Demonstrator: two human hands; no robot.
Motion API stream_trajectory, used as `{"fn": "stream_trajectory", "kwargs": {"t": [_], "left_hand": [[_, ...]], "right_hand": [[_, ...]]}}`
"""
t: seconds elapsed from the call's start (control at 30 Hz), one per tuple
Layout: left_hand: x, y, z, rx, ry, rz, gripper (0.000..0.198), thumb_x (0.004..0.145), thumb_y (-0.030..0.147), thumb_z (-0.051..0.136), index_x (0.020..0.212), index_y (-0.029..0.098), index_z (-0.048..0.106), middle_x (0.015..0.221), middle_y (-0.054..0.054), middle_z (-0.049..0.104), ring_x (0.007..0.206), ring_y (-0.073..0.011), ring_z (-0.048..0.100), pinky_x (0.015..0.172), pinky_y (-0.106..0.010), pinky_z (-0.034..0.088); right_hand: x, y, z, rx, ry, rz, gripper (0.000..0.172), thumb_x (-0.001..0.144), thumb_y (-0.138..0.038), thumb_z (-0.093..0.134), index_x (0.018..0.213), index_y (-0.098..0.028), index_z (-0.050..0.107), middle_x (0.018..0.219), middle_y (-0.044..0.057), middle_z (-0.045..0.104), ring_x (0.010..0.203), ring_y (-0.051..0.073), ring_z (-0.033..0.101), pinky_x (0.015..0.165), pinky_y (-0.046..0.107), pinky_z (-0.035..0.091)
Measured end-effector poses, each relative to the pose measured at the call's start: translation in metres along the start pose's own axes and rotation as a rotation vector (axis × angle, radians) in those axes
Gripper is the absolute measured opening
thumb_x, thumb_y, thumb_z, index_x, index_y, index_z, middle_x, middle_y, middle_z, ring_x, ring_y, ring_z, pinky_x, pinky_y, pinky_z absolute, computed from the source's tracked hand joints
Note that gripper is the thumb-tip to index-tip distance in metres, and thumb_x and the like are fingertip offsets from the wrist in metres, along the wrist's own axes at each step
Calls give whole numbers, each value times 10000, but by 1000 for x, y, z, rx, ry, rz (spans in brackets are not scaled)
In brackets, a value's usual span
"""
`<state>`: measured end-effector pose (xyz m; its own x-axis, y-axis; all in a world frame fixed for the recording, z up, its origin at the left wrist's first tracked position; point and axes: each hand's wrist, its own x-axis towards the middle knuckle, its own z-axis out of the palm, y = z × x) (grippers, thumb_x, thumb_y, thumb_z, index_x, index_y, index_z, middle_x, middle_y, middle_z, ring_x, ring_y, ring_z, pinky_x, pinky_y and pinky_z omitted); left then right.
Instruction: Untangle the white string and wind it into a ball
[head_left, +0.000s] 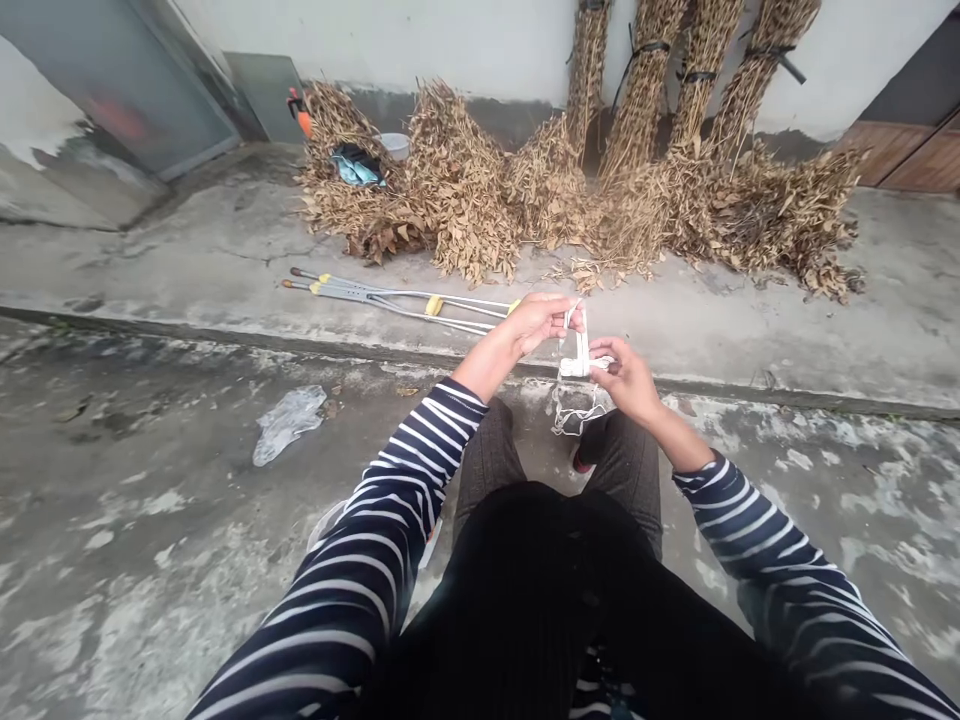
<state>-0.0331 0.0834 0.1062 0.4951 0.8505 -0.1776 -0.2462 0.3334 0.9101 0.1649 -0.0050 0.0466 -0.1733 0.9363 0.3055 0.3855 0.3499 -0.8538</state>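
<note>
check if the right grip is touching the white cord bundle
Touching: the head view shows the right grip pinching one end of the white cord bundle.

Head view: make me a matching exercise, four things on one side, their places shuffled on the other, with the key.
Things
1. white cord
2. crutches
3. crumpled clear plastic
4. tied stalk bundles

Places
A. on the lower ground, below the step
B. propped up against the wall
C. held by the left hand and the right hand
D. lying on the raised ledge

Pairs: 1-C, 2-D, 3-A, 4-B
</note>
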Motion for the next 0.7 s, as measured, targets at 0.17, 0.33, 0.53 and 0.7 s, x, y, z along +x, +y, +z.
{"fn": "stream_trajectory", "kwargs": {"t": [0.17,0.33,0.53,0.7], "left_hand": [[27,-11,-19,228,-46,-120,177,938,185,665,803,72,684,611,-37,639,541,-100,643,496,-165,450],[28,-44,-30,560,145,-108,63,855,149,722,843,88,736,839,-107,745,712,-147,680,540,-190,514],[0,-77,-2,317,137,281,419,775,109,714,1191,146,702,1269,-121,716,1063,-211,680,573,-169,526],[-9,-74,29,169,134,209,265,748,46,694,1007,103,699,1003,-91,774,881,-164,699,738,-238,556]], "right_hand": [[2,-22,-8,446,-61,173,531,730,-396,869,1224,-271,718,969,35,746,701,162,636,650,337,591],[13,-19,-8,664,54,298,450,635,-439,942,1010,-230,809,897,23,752,636,119,610,621,299,564],[27,-20,-4,610,147,338,485,557,-493,951,920,-208,801,875,25,765,586,98,595,584,285,566],[35,-34,-3,586,148,351,493,519,-493,952,882,-193,802,804,31,775,544,110,607,544,285,558]]}}
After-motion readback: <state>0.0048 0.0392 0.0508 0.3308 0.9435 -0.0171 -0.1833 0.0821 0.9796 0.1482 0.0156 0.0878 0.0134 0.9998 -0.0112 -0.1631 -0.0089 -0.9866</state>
